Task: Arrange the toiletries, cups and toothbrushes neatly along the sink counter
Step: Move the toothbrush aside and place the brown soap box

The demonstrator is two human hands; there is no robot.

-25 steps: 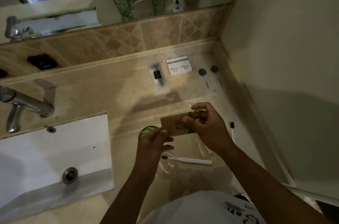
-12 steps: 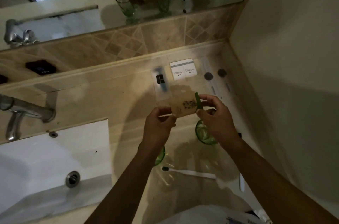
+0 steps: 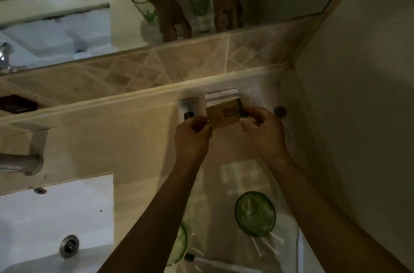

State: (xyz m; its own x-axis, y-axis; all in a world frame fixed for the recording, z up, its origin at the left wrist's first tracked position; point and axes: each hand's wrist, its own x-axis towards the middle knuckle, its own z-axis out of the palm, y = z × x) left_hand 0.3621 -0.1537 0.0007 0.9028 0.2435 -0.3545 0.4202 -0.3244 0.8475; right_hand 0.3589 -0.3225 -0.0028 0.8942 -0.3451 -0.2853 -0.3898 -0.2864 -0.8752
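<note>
A small brown cardboard box (image 3: 223, 114) with a dark print is held at both ends, my left hand (image 3: 192, 136) on its left end and my right hand (image 3: 262, 129) on its right. It hovers low near the back of the beige counter (image 3: 134, 138), just in front of a white packet (image 3: 220, 95) and beside a white sachet (image 3: 190, 107). Two green glass cups stand nearer me: one (image 3: 255, 213) between my forearms, another (image 3: 179, 248) half hidden under my left forearm. A toothbrush head (image 3: 189, 256) shows at the bottom.
The white sink basin (image 3: 56, 216) with its drain (image 3: 69, 246) fills the lower left, the tap (image 3: 20, 164) above it. A dark round cap (image 3: 280, 111) lies by the right wall (image 3: 358, 116). The mirror (image 3: 89, 15) runs along the back above the tiled splashback.
Both hands have carried the brown box away from the cups and forward to the back of the counter, close to the white packets. The view has shifted forward with them.
</note>
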